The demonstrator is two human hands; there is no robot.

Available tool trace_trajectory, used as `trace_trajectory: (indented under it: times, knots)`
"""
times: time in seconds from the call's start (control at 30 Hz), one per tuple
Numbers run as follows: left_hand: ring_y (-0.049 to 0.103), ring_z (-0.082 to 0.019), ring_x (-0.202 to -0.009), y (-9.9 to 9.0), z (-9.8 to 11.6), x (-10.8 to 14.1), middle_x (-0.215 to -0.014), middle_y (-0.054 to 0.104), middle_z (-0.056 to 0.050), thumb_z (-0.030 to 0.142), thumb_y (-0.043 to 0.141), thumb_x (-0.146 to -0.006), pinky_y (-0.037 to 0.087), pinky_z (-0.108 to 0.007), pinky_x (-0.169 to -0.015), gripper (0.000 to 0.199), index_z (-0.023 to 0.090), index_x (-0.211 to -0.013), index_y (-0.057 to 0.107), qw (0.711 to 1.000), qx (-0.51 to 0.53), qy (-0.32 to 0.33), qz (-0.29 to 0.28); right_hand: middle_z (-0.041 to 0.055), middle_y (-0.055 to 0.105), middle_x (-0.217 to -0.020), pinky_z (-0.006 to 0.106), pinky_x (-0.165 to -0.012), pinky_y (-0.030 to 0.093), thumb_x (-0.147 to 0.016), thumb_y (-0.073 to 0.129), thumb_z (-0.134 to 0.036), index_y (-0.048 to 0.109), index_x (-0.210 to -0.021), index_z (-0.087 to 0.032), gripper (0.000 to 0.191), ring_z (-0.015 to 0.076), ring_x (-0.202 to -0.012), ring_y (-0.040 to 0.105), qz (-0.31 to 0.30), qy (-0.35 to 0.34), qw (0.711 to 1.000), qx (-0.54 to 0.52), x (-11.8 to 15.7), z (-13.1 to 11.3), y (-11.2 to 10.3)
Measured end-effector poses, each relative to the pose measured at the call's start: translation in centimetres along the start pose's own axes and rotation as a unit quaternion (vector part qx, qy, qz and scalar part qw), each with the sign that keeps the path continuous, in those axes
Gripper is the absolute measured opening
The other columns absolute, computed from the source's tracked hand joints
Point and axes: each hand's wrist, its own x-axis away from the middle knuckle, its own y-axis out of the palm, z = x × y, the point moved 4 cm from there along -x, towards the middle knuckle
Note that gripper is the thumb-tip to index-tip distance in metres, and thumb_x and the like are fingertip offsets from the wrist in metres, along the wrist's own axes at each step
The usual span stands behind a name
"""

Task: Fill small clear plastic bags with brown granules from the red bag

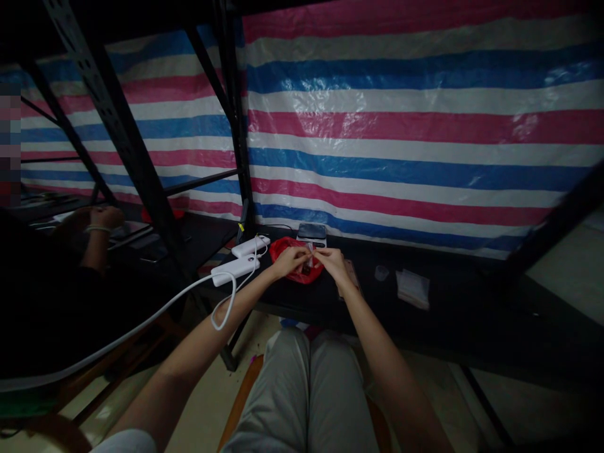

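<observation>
My left hand (291,260) and my right hand (332,260) meet over a red plastic bag (279,244) that lies opened out on the black table. Both hands are closed in a pinch on what looks like a small clear plastic bag (310,253), held between my fingertips. Small dark items (306,270) show inside the red bag, too dim to name. A small scale with a dark top (312,231) stands just behind the red bag. Partly hidden by my right wrist is a flat brownish piece (352,275).
Two white power banks (236,269) with a white cable (179,294) lie left of my hands. To the right are a small clear cup (381,272) and a stack of clear bags (413,289). Black metal posts (141,163) stand left; a co-worker's hand (106,217) is beyond.
</observation>
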Motion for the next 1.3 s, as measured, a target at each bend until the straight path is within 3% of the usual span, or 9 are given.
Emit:
trace_trajectory:
  times: [0.33, 0.5, 0.63, 0.77, 0.97, 1.13, 1.3]
  knots:
    - [0.056, -0.011, -0.054, 0.7, 1.2, -0.3, -0.060, 0.059, 0.000, 0.024, 0.043, -0.081, 0.039, -0.018, -0.055, 0.017, 0.013, -0.077, 0.055, 0.996, -0.039, 0.025, 0.078, 0.0060, 0.070, -0.069, 0.023, -0.043, 0.048, -0.065, 0.059, -0.031, 0.069, -0.073, -0.015, 0.020, 0.0179, -0.049, 0.063, 0.037, 0.010, 0.999, -0.030, 0.5, -0.2, 0.3]
    - [0.059, -0.016, -0.070, 0.4, 1.7, -0.1, -0.075, 0.062, -0.005, 0.030, 0.040, -0.084, 0.039, -0.022, -0.064, 0.022, 0.015, -0.091, 0.055, 0.971, -0.218, -0.017, 0.093, 0.0056, 0.069, -0.066, 0.024, -0.045, 0.049, -0.061, 0.062, -0.030, 0.068, -0.070, -0.015, 0.019, 0.0180, -0.049, 0.063, 0.050, 0.008, 0.998, -0.031, 0.1, 0.0, 0.4]
    - [0.060, -0.023, -0.079, -0.1, 2.2, 0.0, -0.084, 0.062, -0.011, 0.038, 0.030, -0.088, 0.040, -0.028, -0.070, 0.035, 0.014, -0.100, 0.053, 0.943, -0.324, -0.030, 0.066, 0.0056, 0.069, -0.066, 0.025, -0.043, 0.048, -0.062, 0.060, -0.032, 0.068, -0.072, -0.015, 0.022, 0.0180, -0.047, 0.063, 0.048, 0.009, 0.998, -0.034, 0.0, 0.3, 0.4]
    - [0.059, -0.023, -0.082, 0.1, 2.7, -0.1, -0.087, 0.062, -0.011, 0.037, 0.034, -0.087, 0.040, -0.029, -0.073, 0.033, 0.014, -0.103, 0.052, 0.943, -0.330, -0.023, 0.028, 0.0054, 0.070, -0.068, 0.026, -0.045, 0.049, -0.062, 0.060, -0.034, 0.068, -0.075, -0.015, 0.024, 0.0182, -0.048, 0.063, 0.043, 0.011, 0.999, -0.027, 0.2, 0.7, 0.3]
    - [0.059, -0.024, -0.084, -0.2, 3.1, -0.9, -0.084, 0.063, -0.010, 0.036, 0.041, -0.083, 0.039, -0.029, -0.074, 0.028, 0.015, -0.093, 0.058, 0.946, -0.321, -0.041, 0.033, 0.0057, 0.070, -0.068, 0.027, -0.052, 0.049, -0.062, 0.060, -0.034, 0.068, -0.072, -0.018, 0.021, 0.0203, -0.058, 0.065, 0.094, 0.012, 0.995, 0.019, 0.4, 0.4, 0.0]
    - [0.059, -0.026, -0.085, -2.3, 3.9, -1.2, -0.083, 0.063, -0.013, 0.036, 0.040, -0.083, 0.039, -0.032, -0.076, 0.031, 0.013, -0.089, 0.060, 0.930, -0.353, -0.053, 0.089, 0.0060, 0.069, -0.071, 0.027, -0.060, 0.049, -0.061, 0.059, -0.034, 0.065, -0.066, -0.019, 0.017, 0.0222, -0.071, 0.065, 0.140, 0.008, 0.989, 0.045, 0.1, -0.2, -0.7]
    - [0.060, -0.021, -0.081, -3.3, 4.2, -1.0, -0.083, 0.064, -0.009, 0.036, 0.037, -0.084, 0.041, -0.028, -0.073, 0.030, 0.016, -0.091, 0.059, 0.907, -0.392, -0.097, 0.120, 0.0030, 0.068, -0.069, 0.025, -0.052, 0.051, -0.064, 0.057, -0.037, 0.062, -0.070, -0.018, 0.021, 0.0186, -0.065, 0.064, 0.095, -0.001, 0.995, 0.016, -0.3, -0.7, -0.8]
